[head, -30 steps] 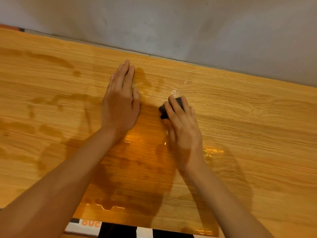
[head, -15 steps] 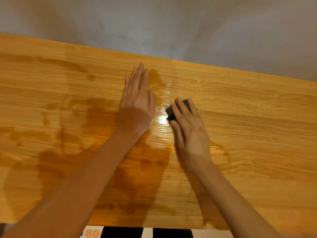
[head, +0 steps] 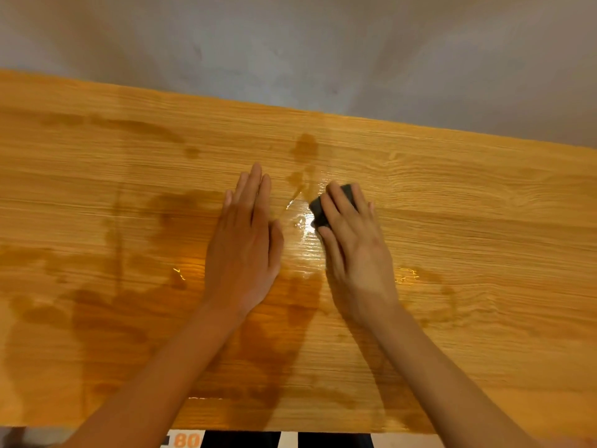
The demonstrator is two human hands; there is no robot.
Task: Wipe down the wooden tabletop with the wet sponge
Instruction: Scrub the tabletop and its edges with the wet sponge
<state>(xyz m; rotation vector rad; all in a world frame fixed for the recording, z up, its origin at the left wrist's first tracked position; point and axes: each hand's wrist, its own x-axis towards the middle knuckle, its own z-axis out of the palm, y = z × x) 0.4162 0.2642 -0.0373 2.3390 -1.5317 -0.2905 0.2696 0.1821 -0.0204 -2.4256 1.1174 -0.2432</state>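
Note:
A small dark sponge [head: 319, 211] lies on the wooden tabletop [head: 484, 253] near its middle. My right hand [head: 355, 247] covers most of it, fingers laid over the top and thumb against its near left side, holding it down on the wood. Only the sponge's left end and far edge show. My left hand [head: 245, 247] rests flat on the table just left of it, fingers straight and together. A glossy wet film shines between the two hands, and darker damp patches spread over the left and near parts of the top.
A grey wall [head: 290, 43] runs directly behind the table's far edge. Past the near edge at the bottom I see a black and white surface with orange digits [head: 187, 440]. The right part of the tabletop looks dry and lighter.
My left hand has slid back toward me, away from the far edge. My right hand with the sponge has drifted slightly left over the wet patch. The view has also shifted.

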